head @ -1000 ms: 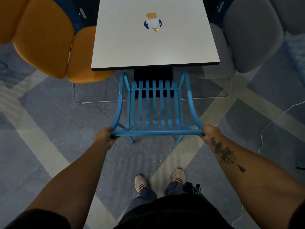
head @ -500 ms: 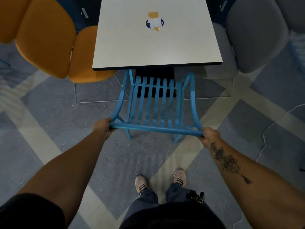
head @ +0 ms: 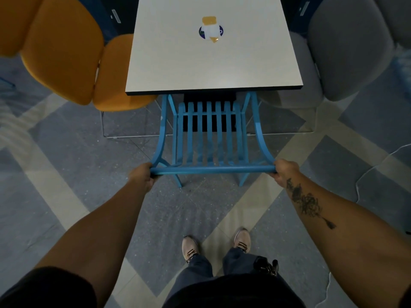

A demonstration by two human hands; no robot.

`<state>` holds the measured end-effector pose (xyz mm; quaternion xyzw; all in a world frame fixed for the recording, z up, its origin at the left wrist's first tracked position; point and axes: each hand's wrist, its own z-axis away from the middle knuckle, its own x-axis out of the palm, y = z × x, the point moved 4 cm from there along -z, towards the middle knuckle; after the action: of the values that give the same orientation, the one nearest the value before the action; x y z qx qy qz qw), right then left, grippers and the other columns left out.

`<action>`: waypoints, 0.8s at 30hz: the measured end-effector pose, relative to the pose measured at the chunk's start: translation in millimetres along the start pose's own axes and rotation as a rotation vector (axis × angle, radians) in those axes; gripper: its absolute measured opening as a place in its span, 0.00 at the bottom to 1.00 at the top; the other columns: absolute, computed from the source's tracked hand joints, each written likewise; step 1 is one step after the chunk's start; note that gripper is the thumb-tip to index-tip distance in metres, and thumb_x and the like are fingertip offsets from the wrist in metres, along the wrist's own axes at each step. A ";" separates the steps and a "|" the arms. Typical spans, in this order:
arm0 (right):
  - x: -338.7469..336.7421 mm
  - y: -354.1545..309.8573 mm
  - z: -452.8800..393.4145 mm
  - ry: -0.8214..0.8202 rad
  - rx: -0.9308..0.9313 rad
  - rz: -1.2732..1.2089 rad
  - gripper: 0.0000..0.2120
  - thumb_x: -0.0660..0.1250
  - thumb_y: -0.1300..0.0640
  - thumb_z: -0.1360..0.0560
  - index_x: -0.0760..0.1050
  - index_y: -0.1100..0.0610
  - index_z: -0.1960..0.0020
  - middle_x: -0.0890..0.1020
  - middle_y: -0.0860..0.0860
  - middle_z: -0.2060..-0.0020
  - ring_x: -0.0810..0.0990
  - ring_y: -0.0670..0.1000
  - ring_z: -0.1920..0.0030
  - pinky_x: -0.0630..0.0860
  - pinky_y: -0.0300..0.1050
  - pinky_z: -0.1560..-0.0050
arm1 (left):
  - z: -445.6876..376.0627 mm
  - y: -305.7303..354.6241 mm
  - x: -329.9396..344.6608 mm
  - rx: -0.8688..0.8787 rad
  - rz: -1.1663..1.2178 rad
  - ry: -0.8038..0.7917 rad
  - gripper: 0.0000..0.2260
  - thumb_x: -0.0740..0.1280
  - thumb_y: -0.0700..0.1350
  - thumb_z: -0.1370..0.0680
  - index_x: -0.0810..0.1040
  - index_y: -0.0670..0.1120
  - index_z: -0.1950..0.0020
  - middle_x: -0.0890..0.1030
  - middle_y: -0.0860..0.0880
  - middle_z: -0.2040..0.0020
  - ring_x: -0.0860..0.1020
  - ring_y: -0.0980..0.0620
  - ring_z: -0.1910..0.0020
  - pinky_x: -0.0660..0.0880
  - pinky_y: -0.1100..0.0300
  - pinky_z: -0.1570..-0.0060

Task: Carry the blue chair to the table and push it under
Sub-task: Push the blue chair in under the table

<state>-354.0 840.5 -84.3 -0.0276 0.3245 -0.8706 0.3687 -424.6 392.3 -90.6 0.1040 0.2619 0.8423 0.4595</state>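
The blue chair (head: 211, 138), with a slatted back and curved side rails, stands square to the near edge of the pale rectangular table (head: 213, 63). Its seat is hidden beneath the tabletop; only the backrest and two rear legs show. My left hand (head: 142, 175) grips the left end of the top rail. My right hand (head: 284, 171) grips the right end. Both arms reach straight forward.
An orange padded chair (head: 66, 52) sits at the table's left side and a grey padded chair (head: 347, 45) at its right. A small round coaster with a white and yellow item (head: 210, 30) lies on the tabletop. A thin cable (head: 364, 178) runs over the floor at right. My feet (head: 215, 245) stand behind the blue chair.
The blue chair has slid forward so more of it lies under the table, and its top rail, tilted half a second ago, is level. Both hands kept their grip.
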 end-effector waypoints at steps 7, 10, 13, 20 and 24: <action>7.1 -0.9 -6.2 -0.034 0.009 0.016 0.21 0.62 0.69 0.16 0.68 0.70 0.24 0.74 0.65 0.28 0.78 0.66 0.30 0.77 0.65 0.33 | -1.1 12.3 4.4 0.026 -0.068 -0.002 0.19 0.64 0.36 0.14 0.70 0.32 0.24 0.76 0.33 0.27 0.80 0.35 0.30 0.80 0.39 0.35; 7.8 0.0 -5.9 -0.044 0.022 0.016 0.21 0.61 0.70 0.16 0.68 0.70 0.24 0.75 0.65 0.28 0.78 0.66 0.30 0.77 0.65 0.33 | 1.3 12.5 2.9 0.025 -0.092 0.002 0.18 0.65 0.36 0.14 0.71 0.32 0.25 0.77 0.33 0.29 0.82 0.35 0.33 0.82 0.41 0.38; 7.6 1.9 -3.2 -0.047 0.028 0.009 0.21 0.62 0.69 0.17 0.68 0.70 0.24 0.75 0.65 0.28 0.78 0.66 0.31 0.77 0.65 0.33 | 3.5 11.4 2.4 0.024 -0.093 -0.011 0.17 0.64 0.36 0.14 0.71 0.33 0.25 0.77 0.33 0.30 0.83 0.35 0.34 0.83 0.40 0.37; 8.4 4.2 -3.5 -0.011 0.026 -0.009 0.22 0.63 0.68 0.17 0.68 0.70 0.24 0.75 0.65 0.29 0.78 0.65 0.31 0.78 0.64 0.34 | 9.1 11.0 1.7 -0.008 -0.093 -0.016 0.17 0.66 0.38 0.14 0.72 0.34 0.26 0.79 0.35 0.35 0.84 0.38 0.35 0.84 0.44 0.40; 7.1 4.9 -6.2 0.034 -0.019 0.106 0.20 0.67 0.66 0.18 0.73 0.70 0.28 0.79 0.65 0.33 0.83 0.64 0.37 0.82 0.60 0.39 | 9.9 11.8 1.8 0.043 -0.181 -0.002 0.15 0.66 0.39 0.14 0.75 0.34 0.29 0.81 0.37 0.39 0.85 0.39 0.37 0.84 0.47 0.41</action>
<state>-357.9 836.7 -93.4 0.0010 0.3401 -0.8470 0.4087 -430.0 392.0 -76.0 0.0908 0.2876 0.7914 0.5317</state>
